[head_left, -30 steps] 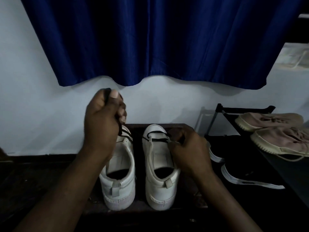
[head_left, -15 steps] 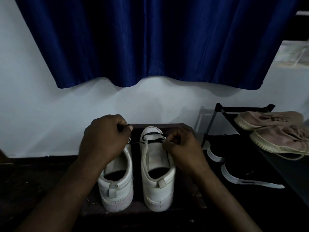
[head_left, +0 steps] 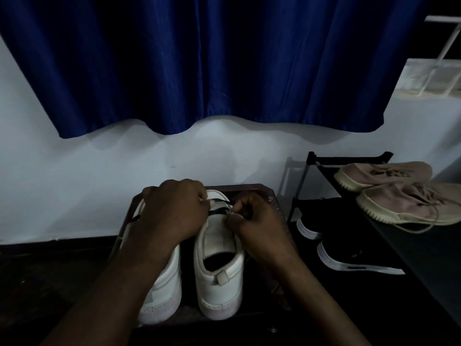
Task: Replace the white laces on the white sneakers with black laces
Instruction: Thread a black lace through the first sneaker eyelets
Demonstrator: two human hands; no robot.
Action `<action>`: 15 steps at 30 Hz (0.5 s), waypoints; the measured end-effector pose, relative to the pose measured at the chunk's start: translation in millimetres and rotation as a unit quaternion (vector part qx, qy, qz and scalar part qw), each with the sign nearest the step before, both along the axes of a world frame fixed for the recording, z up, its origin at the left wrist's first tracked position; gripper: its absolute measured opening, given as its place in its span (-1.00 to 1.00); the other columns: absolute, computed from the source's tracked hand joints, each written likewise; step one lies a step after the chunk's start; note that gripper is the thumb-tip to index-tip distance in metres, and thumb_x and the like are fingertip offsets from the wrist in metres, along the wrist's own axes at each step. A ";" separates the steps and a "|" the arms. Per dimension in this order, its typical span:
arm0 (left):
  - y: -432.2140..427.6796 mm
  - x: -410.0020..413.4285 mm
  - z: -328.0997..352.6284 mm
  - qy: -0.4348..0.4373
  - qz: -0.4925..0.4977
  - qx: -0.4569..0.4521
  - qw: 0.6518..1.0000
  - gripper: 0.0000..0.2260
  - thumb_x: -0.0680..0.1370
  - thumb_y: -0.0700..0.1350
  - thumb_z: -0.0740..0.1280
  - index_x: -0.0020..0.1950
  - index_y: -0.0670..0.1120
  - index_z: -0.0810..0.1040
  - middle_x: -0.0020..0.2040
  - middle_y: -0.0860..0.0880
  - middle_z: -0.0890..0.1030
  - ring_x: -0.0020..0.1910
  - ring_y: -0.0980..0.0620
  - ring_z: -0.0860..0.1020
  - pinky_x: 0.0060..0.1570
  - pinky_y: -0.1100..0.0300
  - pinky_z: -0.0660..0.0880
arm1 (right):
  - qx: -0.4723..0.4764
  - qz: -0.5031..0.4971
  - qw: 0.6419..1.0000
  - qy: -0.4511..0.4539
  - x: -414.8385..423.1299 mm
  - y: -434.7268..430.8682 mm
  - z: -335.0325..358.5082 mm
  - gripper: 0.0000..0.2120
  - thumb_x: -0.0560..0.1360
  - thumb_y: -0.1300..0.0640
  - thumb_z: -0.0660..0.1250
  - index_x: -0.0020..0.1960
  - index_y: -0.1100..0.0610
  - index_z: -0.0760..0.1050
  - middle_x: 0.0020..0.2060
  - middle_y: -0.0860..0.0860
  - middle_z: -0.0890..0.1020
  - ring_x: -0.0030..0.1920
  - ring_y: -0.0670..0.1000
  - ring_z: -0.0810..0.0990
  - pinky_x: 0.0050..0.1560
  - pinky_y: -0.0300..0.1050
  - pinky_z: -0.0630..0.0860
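While the left sneaker (head_left: 163,288) and the right sneaker (head_left: 219,285), both white, sit side by side on a dark stand (head_left: 254,189), both hands meet over the right one's toe end. The right hand (head_left: 258,227) pinches the black lace (head_left: 220,209) between thumb and finger. The left hand (head_left: 172,213), fingers curled tight, pinches its other side. A dark strip on the left sneaker may be lace too, but it is dim.
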State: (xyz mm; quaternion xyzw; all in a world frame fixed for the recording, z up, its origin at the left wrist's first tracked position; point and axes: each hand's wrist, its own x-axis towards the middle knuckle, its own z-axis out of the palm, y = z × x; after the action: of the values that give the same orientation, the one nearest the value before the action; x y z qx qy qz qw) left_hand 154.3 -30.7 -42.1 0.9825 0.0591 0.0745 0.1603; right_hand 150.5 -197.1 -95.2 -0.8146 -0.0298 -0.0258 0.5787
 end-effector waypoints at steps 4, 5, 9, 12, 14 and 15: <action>0.3 3.6 0.4 -0.005 0.004 0.007 1.000 -0.92 0.55 0.05 0.42 -0.12 0.13 0.67 -0.13 0.13 0.68 0.08 0.02 0.59 0.15 0.02 0.34 | 0.000 -0.007 1.000 0.002 1.2 -1.0 -2.2 -0.86 0.38 0.13 0.49 -0.10 0.03 0.56 -0.40 -0.12 0.59 -0.40 -0.18 0.50 -0.34 -0.24 0.42; 1.4 2.9 0.3 -0.010 -0.005 -0.016 1.000 -0.95 0.55 0.00 0.43 -0.08 0.14 0.68 -0.13 0.14 0.68 0.06 0.04 0.60 0.13 0.06 0.36 | 0.005 -0.009 1.000 0.005 1.3 -0.4 -1.3 -0.85 0.37 0.12 0.50 -0.10 0.03 0.56 -0.39 -0.12 0.59 -0.39 -0.17 0.50 -0.33 -0.23 0.43; 8.4 -2.3 6.9 -0.009 -0.111 -0.334 0.936 -0.77 0.56 -0.20 0.46 0.09 0.12 0.67 -0.20 0.04 0.69 -0.20 0.07 0.64 -0.11 0.12 0.52 | 0.086 0.001 0.996 0.027 2.8 3.7 2.8 -0.69 0.27 -0.10 0.50 -0.07 0.02 0.59 -0.25 -0.01 0.68 -0.21 -0.01 0.64 -0.13 0.07 0.58; 13.4 -10.7 19.2 -0.058 -0.165 -0.431 0.885 -0.75 0.59 -0.26 0.41 0.14 0.07 0.65 -0.14 -0.01 0.71 -0.16 0.08 0.65 -0.04 0.13 0.50 | 0.175 0.007 0.984 0.022 6.4 3.0 9.7 -0.78 0.46 0.04 0.48 0.09 0.01 0.60 -0.12 0.06 0.72 -0.11 0.00 0.68 0.00 0.01 0.61; 13.3 -16.2 24.8 -0.069 -0.203 -0.476 0.853 -0.73 0.58 -0.29 0.40 0.20 0.02 0.63 -0.09 -0.07 0.72 -0.07 0.03 0.68 0.04 0.12 0.50 | 0.127 0.034 0.991 -0.030 5.6 -0.2 15.2 -0.64 0.56 0.20 0.45 0.29 -0.10 0.54 -0.13 0.02 0.72 -0.13 -0.08 0.69 -0.04 -0.14 0.62; 13.4 -19.1 26.5 -0.067 -0.218 -0.495 0.838 -0.72 0.58 -0.29 0.40 0.22 0.00 0.62 -0.06 -0.10 0.72 -0.04 0.00 0.68 0.06 0.12 0.51 | 0.081 0.054 0.993 -0.064 5.4 -0.3 17.2 -0.53 0.56 0.22 0.45 0.38 -0.15 0.49 -0.15 0.00 0.72 -0.15 -0.11 0.69 -0.07 -0.22 0.61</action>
State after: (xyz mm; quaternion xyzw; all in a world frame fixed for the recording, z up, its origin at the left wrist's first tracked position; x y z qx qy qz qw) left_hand 135.2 -17.3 -15.6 0.7519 -0.1389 0.0639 0.6413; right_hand 155.9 -197.4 -78.0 -0.7588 -0.1080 -0.0489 0.6405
